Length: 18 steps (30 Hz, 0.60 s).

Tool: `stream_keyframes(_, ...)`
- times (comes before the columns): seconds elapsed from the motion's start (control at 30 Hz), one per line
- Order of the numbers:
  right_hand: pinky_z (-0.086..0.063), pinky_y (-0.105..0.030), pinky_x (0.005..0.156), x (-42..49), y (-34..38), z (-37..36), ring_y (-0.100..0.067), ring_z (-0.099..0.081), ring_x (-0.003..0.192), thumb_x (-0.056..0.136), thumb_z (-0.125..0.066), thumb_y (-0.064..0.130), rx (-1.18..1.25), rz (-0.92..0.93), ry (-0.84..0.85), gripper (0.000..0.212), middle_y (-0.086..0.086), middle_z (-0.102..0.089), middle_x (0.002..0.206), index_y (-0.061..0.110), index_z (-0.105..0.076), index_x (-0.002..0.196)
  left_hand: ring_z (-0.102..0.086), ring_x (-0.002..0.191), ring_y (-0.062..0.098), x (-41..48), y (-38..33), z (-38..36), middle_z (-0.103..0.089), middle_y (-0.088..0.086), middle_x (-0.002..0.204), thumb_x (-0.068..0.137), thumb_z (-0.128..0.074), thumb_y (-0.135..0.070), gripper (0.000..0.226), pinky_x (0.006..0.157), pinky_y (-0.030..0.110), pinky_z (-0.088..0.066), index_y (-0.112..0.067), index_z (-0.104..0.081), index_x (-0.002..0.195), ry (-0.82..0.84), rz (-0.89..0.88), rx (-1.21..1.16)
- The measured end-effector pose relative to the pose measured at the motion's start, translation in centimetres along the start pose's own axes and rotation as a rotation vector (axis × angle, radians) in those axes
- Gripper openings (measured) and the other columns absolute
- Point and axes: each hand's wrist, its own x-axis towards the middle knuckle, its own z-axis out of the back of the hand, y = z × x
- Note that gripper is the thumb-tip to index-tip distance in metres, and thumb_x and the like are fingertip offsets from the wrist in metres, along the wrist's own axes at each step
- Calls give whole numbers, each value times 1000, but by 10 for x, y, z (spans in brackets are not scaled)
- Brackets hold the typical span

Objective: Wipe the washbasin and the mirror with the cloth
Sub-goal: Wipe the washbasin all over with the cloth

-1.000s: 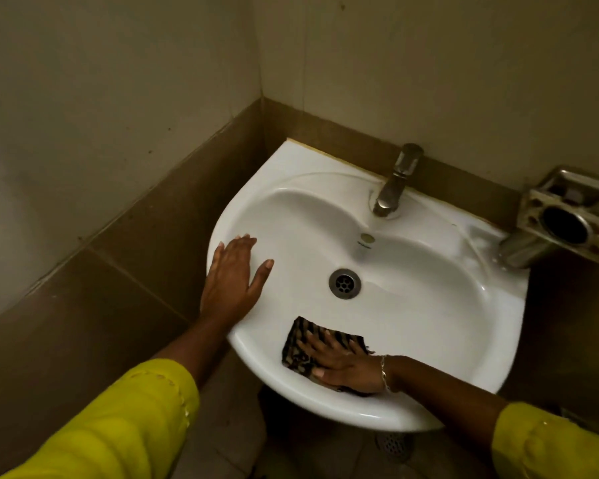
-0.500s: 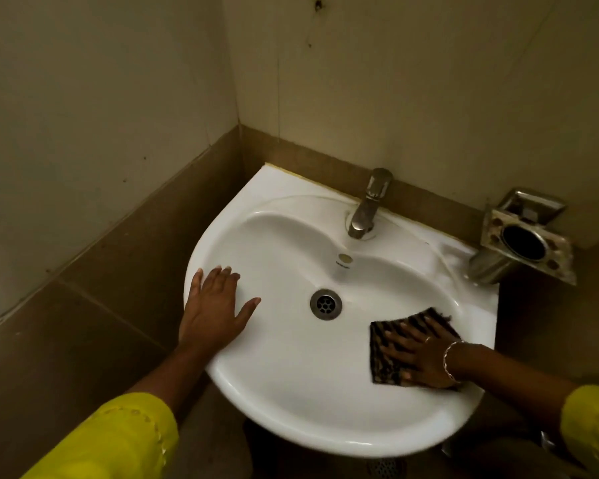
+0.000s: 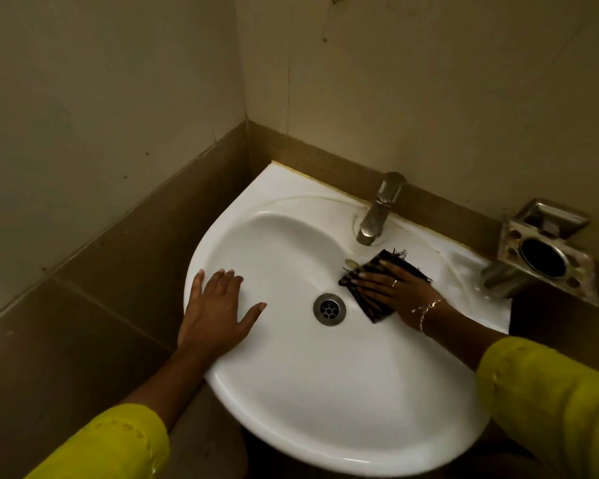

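1. Nearest to us we see two yellow sleeves: the left sleeve (image 3: 111, 444) at the lower left and the right sleeve (image 3: 554, 402) at the lower right, both forearms reaching toward the washbasin (image 3: 325, 409).
2. The white washbasin sits in a corner, its rounded near rim toward us and its far edge against the tiled walls.
3. Our left hand (image 3: 215, 312) lies flat on the left rim of the washbasin, fingers spread and grasping nothing, with the thumb pointing right into the bowl.
4. The round metal drain (image 3: 329, 309) sits in the bottom of the bowl, between the two hands.
5. Our right hand (image 3: 395, 288) lies palm down with fingers extended, pressing the cloth (image 3: 370, 302) against the inner wall of the bowl, just right of the drain. A ring shows on one finger and a thin bracelet (image 3: 426, 312) hangs at the wrist.
6. The cloth is dark and patterned; its frayed far corner reaches up toward the base of the tap (image 3: 377, 212).
7. The metal tap stands on the far ledge of the washbasin, spout pointing near.
8. At the far right, a metal holder (image 3: 547, 250) with a round opening is fixed to the wall.
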Motion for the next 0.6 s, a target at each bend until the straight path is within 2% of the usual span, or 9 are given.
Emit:
stream_keyframes(0.07, -5, -42, 113, 13, 2, 4, -17, -51, 123, 57, -72, 4, -63, 5, -42, 76, 1, -55, 132, 12, -46, 128, -68, 111, 33, 0, 0, 1, -73, 19, 112, 94, -3, -69, 96, 107, 44, -17, -2, -70, 106, 13, 1, 5)
stream_keyframes(0.13, -4, -45, 113, 25, 7, 0, -15, -46, 128, 67, -61, 6, -149, 32, -42, 72, 3, -49, 138, 12, -33, 132, -69, 110, 32, 0, -1, 2, -73, 19, 112, 94, -3, -69, 96, 107, 44, -18, -2, -71, 106, 22, 3, 8)
stream_keyframes(0.23, -3, -48, 112, 32, 14, -1, -16, -40, 132, 76, -54, 11, -202, 23, 58, 66, 6, -43, 143, 13, -26, 136, -69, 110, 32, 0, -1, 3, -73, 19, 111, 94, -3, -69, 96, 108, 44, -18, -2, -71, 106, 31, 1, 0)
stream_keyframes(0.33, -1, -46, 113, 26, 14, 0, -13, -41, 131, 76, -48, 15, -201, 29, 121, 65, 10, -45, 140, 16, -33, 139, -69, 110, 32, -1, -1, 3, -73, 19, 110, 94, -6, -69, 94, 108, 43, -18, -1, -70, 105, 26, -1, -9)
stream_keyframes(0.4, 0, -43, 114, 14, 15, -2, -15, -47, 126, 76, -44, 11, -115, 25, 149, 58, 6, -51, 135, 16, -42, 134, -69, 110, 33, -1, 0, 2, -73, 19, 109, 93, -18, -68, 85, 108, 43, -18, -1, -69, 105, 12, 1, -9)
stream_keyframes(0.47, -1, -42, 115, -1, 23, -11, -20, -53, 121, 87, -31, 4, -40, 13, 105, 47, -2, -57, 131, 11, -46, 131, -68, 110, 34, -1, -1, 2, -73, 20, 109, 88, -32, -61, 73, 108, 43, -17, 0, -69, 105, -2, 0, -9)
stream_keyframes(0.53, -4, -43, 115, -10, 28, -14, -25, -57, 116, 95, -19, 4, 24, 5, 106, 47, -6, -61, 125, 10, -56, 123, -68, 111, 34, 0, -1, 3, -73, 20, 110, 87, -33, -58, 72, 108, 43, -16, 1, -69, 106, 8, 5, -12)
stream_keyframes(0.57, -3, -44, 115, -16, 30, -13, -27, -59, 114, 94, -29, 9, 41, 5, 112, 41, -8, -63, 123, 11, -61, 118, -67, 112, 34, -1, -1, 3, -73, 20, 110, 88, -31, -61, 75, 108, 43, -16, 1, -69, 107, 17, 4, -16)
stream_keyframes(0.6, -1, -46, 115, -20, 34, -12, -29, -59, 113, 87, -48, 17, 79, 16, 123, 33, -9, -63, 122, 13, -63, 116, -67, 112, 34, -1, -1, 4, -73, 21, 111, 91, -25, -66, 81, 108, 43, -16, 1, -68, 107, 30, 2, -18)
